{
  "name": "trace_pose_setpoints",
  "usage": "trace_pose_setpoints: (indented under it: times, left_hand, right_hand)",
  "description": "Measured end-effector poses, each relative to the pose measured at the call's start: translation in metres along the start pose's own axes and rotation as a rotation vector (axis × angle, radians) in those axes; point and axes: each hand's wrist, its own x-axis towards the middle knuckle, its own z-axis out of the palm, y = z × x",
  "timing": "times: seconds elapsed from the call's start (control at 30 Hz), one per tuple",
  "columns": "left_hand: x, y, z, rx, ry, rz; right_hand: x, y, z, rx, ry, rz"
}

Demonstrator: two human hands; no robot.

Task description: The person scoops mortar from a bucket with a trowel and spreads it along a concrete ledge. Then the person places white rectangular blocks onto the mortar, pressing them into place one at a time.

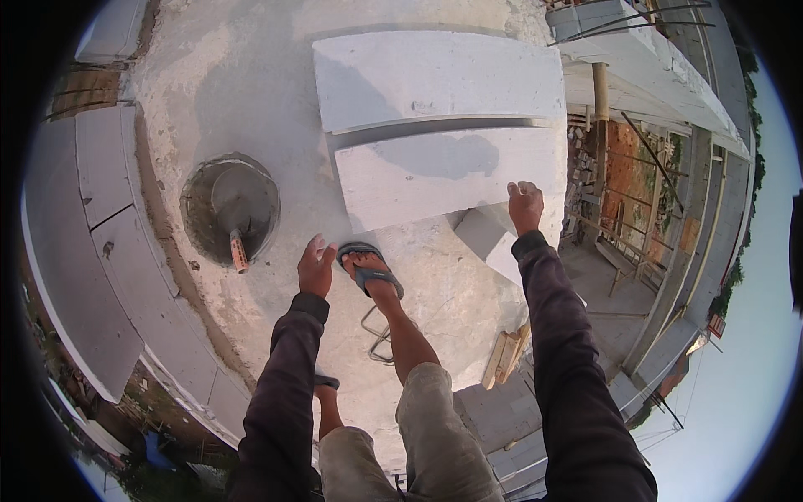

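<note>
Two large white lightweight blocks lie side by side on the concrete floor ahead of me, a far block (443, 77) and a near block (443, 171), with a narrow gap between them. My right hand (525, 207) hovers around the near block's right end, fingers loosely bent and nothing seen in them; whether it touches the block I cannot tell. My left hand (315, 266) is held in the air short of the near block's left corner, fingers apart, holding nothing. To its left stands a round mortar-caked bucket (194, 209), with an orange-handled tool (239, 251) leaning inside.
My sandalled foot (368, 269) is beside my left hand. A bent metal rod piece (378, 343) and wooden offcuts (506, 356) lie nearer me. A smaller grey-white block (481, 234) sits under my right hand. Block walls (117, 226) border the left; a drop with scaffolding (636, 192) opens right.
</note>
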Motion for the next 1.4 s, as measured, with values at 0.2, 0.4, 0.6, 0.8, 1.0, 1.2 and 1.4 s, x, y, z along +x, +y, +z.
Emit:
trace_pose_setpoints:
  times: [0.2, 0.4, 0.6, 0.8, 1.0, 1.2, 1.4]
  left_hand:
    - [0.074, -0.006, 0.066, -0.017, -0.007, -0.022]
    - [0.057, 0.016, 0.104, 0.201, 0.259, 0.005]
    - [0.004, 0.079, 0.039, 0.746, 0.167, -0.033]
    - [-0.004, 0.061, 0.016, 0.734, 0.003, -0.245]
    - [0.023, 0.052, 0.010, 0.866, 0.046, -0.064]
    - [-0.015, 0.103, 0.036, 0.994, -0.002, 0.490]
    - [-0.014, 0.088, 0.069, 1.315, -0.044, 0.724]
  right_hand:
    - [0.190, 0.153, 0.004, -0.268, -0.088, 0.211]
    - [0.197, 0.166, 0.016, 0.027, -0.147, 0.208]
    - [0.203, 0.088, -0.055, -0.662, -0.343, -0.100]
    - [0.198, 0.047, -0.040, -0.712, -0.332, -0.100]
    - [0.182, 0.058, -0.037, -0.582, -0.346, -0.466]
    - [0.080, 0.006, -0.086, -0.742, -0.319, -0.767]
    - [0.064, 0.000, -0.068, -1.038, -0.305, -0.930]
